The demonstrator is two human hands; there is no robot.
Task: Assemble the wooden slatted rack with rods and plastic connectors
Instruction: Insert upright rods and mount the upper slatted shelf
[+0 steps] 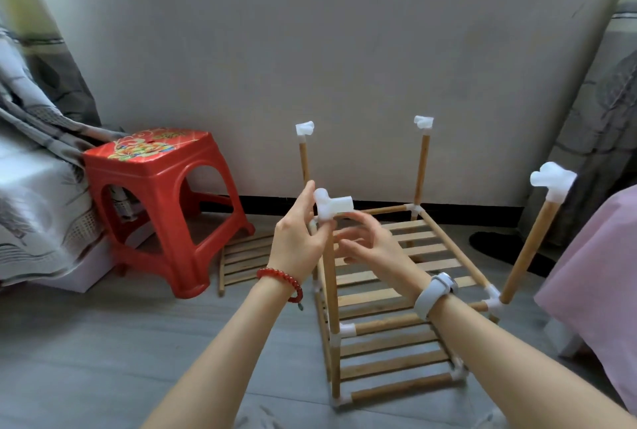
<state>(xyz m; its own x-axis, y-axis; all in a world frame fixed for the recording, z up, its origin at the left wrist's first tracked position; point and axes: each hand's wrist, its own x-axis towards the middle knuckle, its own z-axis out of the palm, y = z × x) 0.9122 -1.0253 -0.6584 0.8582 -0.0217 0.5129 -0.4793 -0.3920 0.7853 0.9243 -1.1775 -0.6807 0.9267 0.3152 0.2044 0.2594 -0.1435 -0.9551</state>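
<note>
- Head view: the left hand [299,236] pinches a white plastic corner connector [331,208] on top of the near-left wooden rod [331,277].
- The right hand [370,245] is just beside it, fingers loosely curled; I cannot tell if it holds anything.
- Four rods stand up. Three more white connectors [553,181] already cap theirs.
- Two slatted wooden shelves [410,258] are fitted. A third slat panel [241,258] lies by the red plastic stool [157,201], probably the top still to go.

Matt wooden rods [421,170], translucent plastic connector [332,208]
</note>
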